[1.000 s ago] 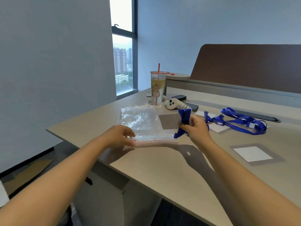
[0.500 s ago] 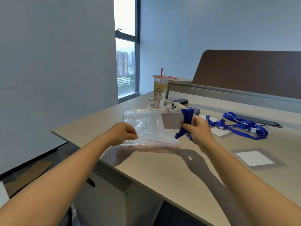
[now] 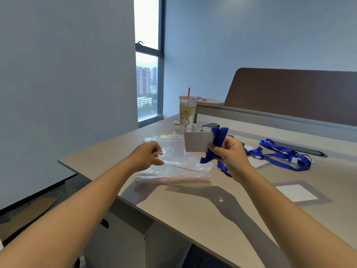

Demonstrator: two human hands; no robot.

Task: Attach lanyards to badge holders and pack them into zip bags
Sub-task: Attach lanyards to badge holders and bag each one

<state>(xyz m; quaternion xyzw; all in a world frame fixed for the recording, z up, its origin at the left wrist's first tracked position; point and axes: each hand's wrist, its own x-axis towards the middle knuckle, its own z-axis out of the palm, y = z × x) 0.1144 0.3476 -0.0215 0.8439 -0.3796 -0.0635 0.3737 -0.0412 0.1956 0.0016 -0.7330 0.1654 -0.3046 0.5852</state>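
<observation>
Two hands share the packing: the left hand (image 3: 148,157) pinches the zip bag's (image 3: 173,163) upper lip, lifting it; the right hand (image 3: 229,153) grasps the badge holder (image 3: 196,142) and bunched lanyard (image 3: 218,140) just right of the mouth; a slack lip or trailing loop could snag.

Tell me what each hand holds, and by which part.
The right hand grips the badge holder by its right end, with the folded blue lanyard. The left hand pinches the zip bag at its upper opening edge.
</observation>
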